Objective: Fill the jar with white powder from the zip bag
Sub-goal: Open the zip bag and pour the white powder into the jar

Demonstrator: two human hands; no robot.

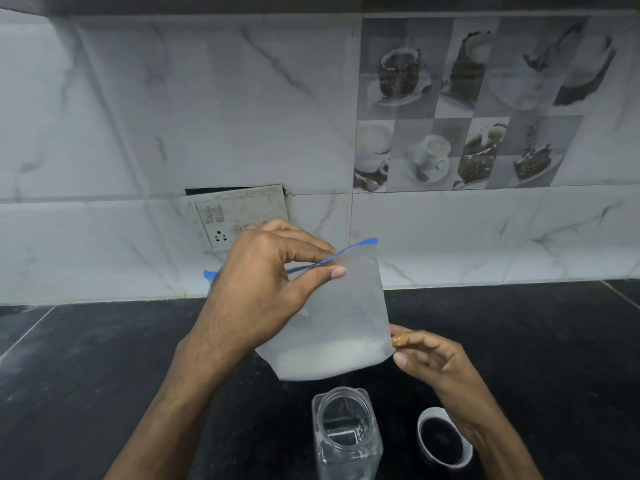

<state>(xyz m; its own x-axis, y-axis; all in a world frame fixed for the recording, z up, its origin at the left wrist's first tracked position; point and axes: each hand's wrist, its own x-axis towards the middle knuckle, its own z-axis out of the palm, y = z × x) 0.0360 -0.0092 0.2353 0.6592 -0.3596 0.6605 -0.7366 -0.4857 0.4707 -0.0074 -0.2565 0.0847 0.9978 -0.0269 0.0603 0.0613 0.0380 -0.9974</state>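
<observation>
marble wall tiles (242, 98), black countertop (86, 358)

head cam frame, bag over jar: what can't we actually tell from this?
Head view only:
- Zip bag seal: the left hand covers part of the blue strip, so open or shut is unclear.
- Powder amount: frosted plastic blurs it; only a pale band shows at the bottom.
- Jar base: cut off by the lower edge.
- Lid: right hand wrist overlaps its edge.
- Wall switch panel: lower right hidden behind the left hand.
</observation>
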